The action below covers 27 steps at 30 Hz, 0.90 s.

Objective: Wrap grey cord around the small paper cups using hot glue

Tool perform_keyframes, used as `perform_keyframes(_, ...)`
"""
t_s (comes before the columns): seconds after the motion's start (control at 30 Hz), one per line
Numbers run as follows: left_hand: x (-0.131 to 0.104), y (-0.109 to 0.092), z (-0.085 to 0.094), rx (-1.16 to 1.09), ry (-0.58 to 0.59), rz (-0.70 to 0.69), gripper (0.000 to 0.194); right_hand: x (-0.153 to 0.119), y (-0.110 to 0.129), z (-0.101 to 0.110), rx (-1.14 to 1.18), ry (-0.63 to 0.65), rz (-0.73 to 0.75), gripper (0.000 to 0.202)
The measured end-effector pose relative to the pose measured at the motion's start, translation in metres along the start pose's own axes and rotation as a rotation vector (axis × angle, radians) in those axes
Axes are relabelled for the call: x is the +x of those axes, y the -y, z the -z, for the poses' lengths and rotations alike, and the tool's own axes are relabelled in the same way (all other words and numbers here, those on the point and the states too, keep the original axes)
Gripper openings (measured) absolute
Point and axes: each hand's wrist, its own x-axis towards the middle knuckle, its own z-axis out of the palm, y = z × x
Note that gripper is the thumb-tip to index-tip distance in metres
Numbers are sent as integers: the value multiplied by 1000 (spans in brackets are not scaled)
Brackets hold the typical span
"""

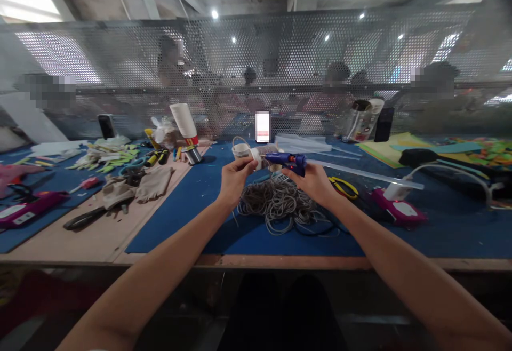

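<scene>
My left hand (pixel 234 180) pinches a small white cup-like piece (pixel 258 159), its far side partly hidden. My right hand (pixel 316 183) is wrapped round a blue hot glue gun (pixel 286 160), its nozzle pointing left against or very near the white piece. Out of the gun's back runs a long clear glue stick (pixel 368 173) to the right. Beneath both hands lies a tangled heap of grey cord (pixel 276 204). Just behind my left hand stands a white cup (pixel 241 150) with a thin loop above it.
Yellow-handled pliers (pixel 344 186) and a magenta power strip (pixel 400 209) lie to the right. At the left are a stack of paper cups (pixel 184 119), work gloves (pixel 154 184) and scissors (pixel 86 217). A lit phone (pixel 263 126) stands before the perforated metal screen (pixel 288 68); people sit behind it.
</scene>
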Motion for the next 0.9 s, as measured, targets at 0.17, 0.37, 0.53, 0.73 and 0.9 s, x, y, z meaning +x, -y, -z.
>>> perform_keyframes(0.17,0,0,-1,-8,-5,13,24,0,-3,-2,-2,-5,9,46)
perform_keyframes(0.37,1,1,-1,-14,-7,14,24,0,-6,-4,-3,-21,26,49)
perform_keyframes(0.53,1,2,0,7,-6,8,25,0,-7,-4,-29,-19,20,49)
perform_keyframes(0.73,1,2,0,8,-12,0,25,0,-9,-6,-29,-23,28,49)
perform_keyframes(0.9,2,3,1,18,-13,-2,25,1,-10,-6,-37,-20,33,48)
